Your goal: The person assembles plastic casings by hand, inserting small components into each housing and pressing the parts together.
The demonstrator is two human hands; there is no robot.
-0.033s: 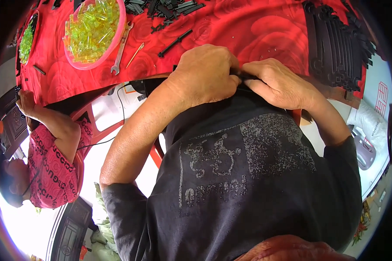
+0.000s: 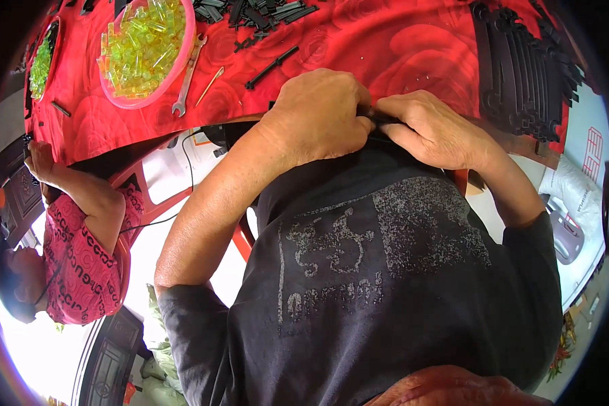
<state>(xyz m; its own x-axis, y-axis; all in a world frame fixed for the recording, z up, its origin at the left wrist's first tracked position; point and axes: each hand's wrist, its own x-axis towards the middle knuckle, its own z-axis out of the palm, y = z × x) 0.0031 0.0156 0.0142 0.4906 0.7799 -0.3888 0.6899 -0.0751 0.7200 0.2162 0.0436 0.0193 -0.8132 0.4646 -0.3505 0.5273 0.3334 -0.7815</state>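
1. Black part is seen in the head view at the upper middle of the frame, held between both hands near the edge of the red cloth; its full shape is hidden by the fingers.
2. It is pinched by the left hand, whose fingers are curled nearly closed, and by the right hand, with thumb and forefinger brought together.
3. At the upper left, yellow-green pieces are contained in a pink bowl; a wrench is laid beside it.
4. At the upper right, black strips are lined up.
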